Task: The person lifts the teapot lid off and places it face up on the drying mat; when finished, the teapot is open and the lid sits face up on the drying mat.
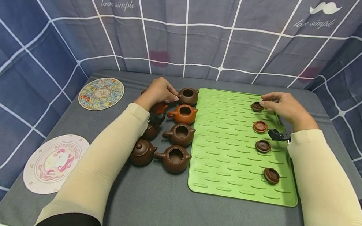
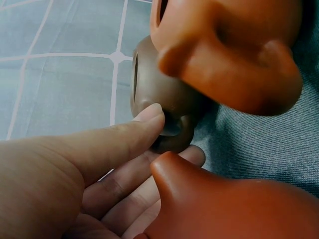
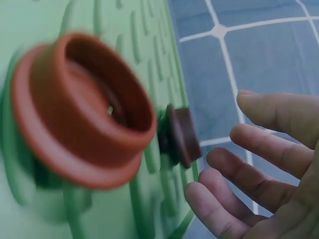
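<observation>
My left hand (image 1: 159, 93) pinches the handle of the rearmost dark brown teapot (image 1: 188, 96), which stands lidless beside the green mat; thumb and fingers meet at the handle in the left wrist view. Lidless as well, an orange teapot (image 1: 183, 114) and two brown teapots (image 1: 180, 135) line up in front of it. Over the mat's back right, my right hand (image 1: 285, 108) has its fingers spread beside a dark lid (image 1: 257, 106) and holds nothing. An orange-brown lid (image 3: 84, 109) lies upturned in the right wrist view, nearer the camera.
Two more dark lids (image 1: 263, 146) lie on the green mat (image 1: 224, 169). Left of the lidless row stand other teapots, one a lidded brown teapot (image 1: 142, 152), partly behind my left arm. A patterned round mat (image 1: 101, 93) and a pink-and-white round mat (image 1: 53, 143) lie further left.
</observation>
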